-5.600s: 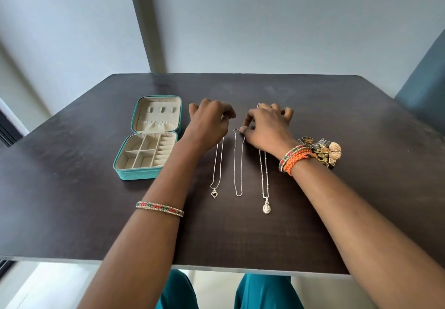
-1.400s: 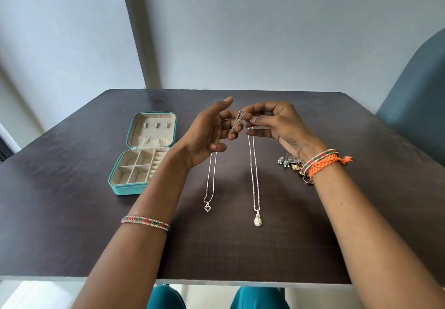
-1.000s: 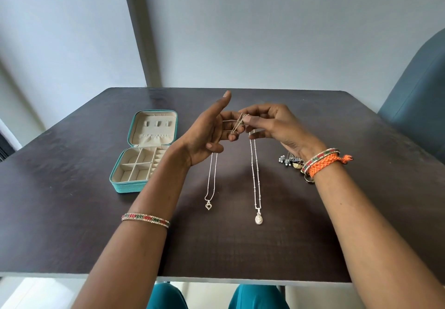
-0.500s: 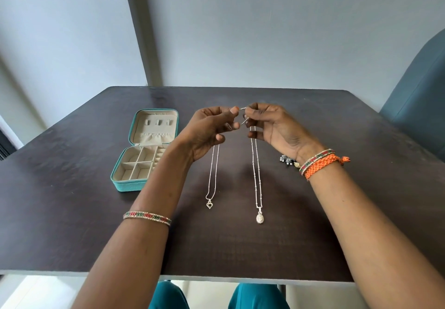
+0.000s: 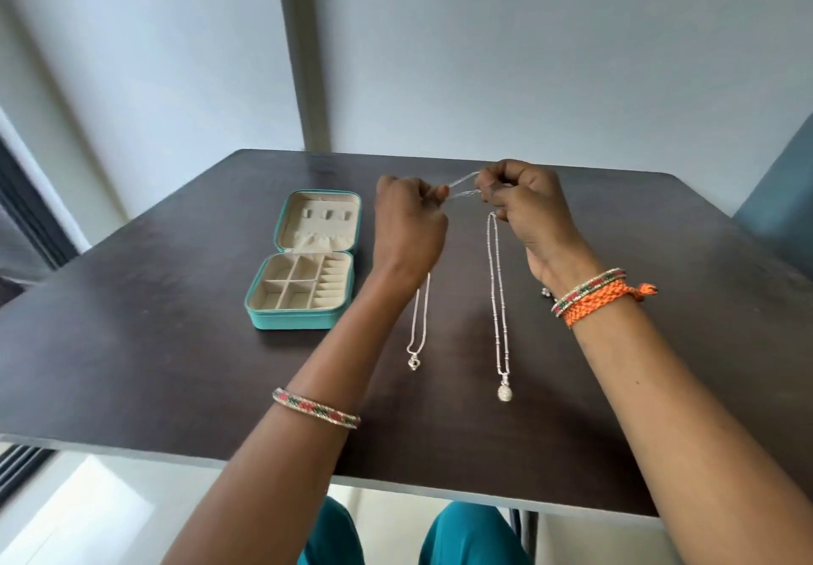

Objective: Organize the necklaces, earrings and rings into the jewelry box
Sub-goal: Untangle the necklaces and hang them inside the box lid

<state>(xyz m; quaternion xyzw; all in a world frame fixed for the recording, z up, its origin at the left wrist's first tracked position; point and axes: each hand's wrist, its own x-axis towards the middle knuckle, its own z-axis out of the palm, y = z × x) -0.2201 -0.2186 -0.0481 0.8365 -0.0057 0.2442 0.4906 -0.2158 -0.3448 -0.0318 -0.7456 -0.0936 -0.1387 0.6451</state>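
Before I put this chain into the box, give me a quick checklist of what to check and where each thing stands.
1. Jewelry box open, lid back: ok.
2. Bottom compartments show nothing inside: ok.
3. Plain chain pinched by left hand and right hand: ok.
4. Chain folded small enough for a compartment: not ok, stretched between the hands.
5. Heart necklace and oval-pendant necklace lying apart on the table: ok.
6. Chain clasp fastened: cannot tell.

A dark wooden table (image 5: 154, 344) carries an open teal jewelry box (image 5: 303, 316) at left, with a heart-pendant necklace (image 5: 413, 363) and a longer oval-pendant necklace (image 5: 503, 390) lying beside it.
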